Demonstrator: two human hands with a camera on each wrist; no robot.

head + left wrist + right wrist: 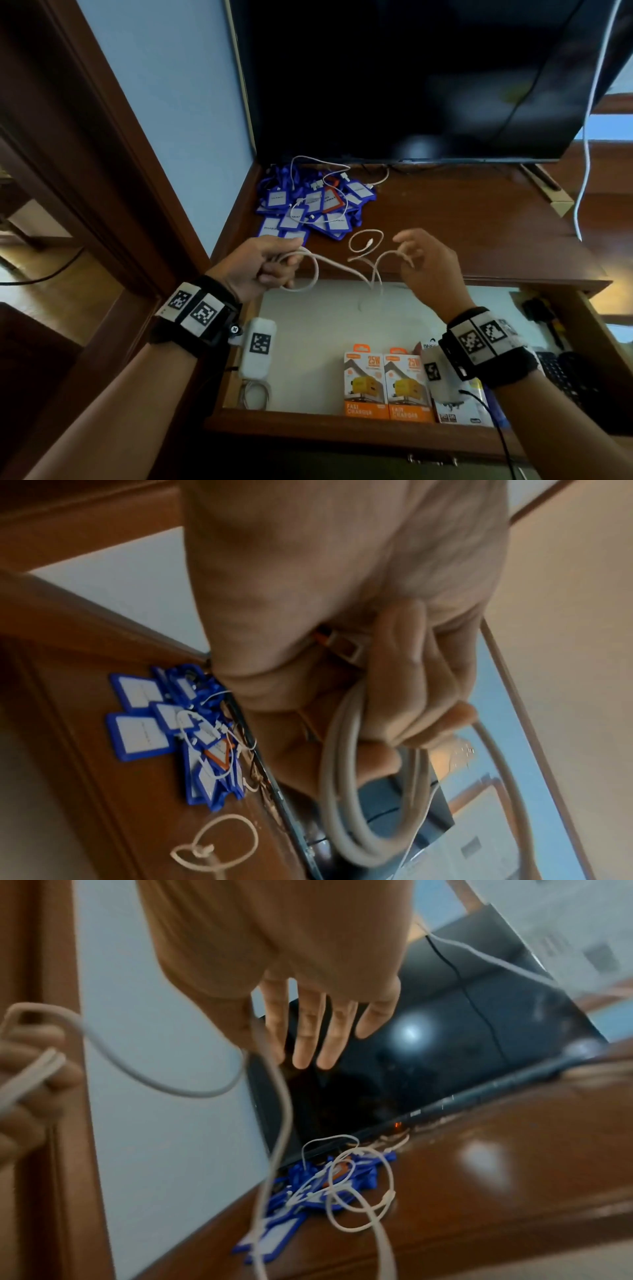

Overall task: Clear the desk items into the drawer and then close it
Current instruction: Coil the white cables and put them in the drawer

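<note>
Left hand (265,262) grips coiled cable (337,267) running left-right to right hand (426,265), fingers spread, thumb hooking it, above open drawer (322,329).

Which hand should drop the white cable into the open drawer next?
Probably the left hand. It grips the coiled loops of the white cable just above the open drawer. The right hand only has a loose strand over its straight fingers, so it suits feeding in the slack.

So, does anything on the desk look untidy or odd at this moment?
Yes. The blue badge holders lie in a loose heap at the back left of the desk, thin white cables tangled over them. The cable between both hands is only half coiled.
</note>
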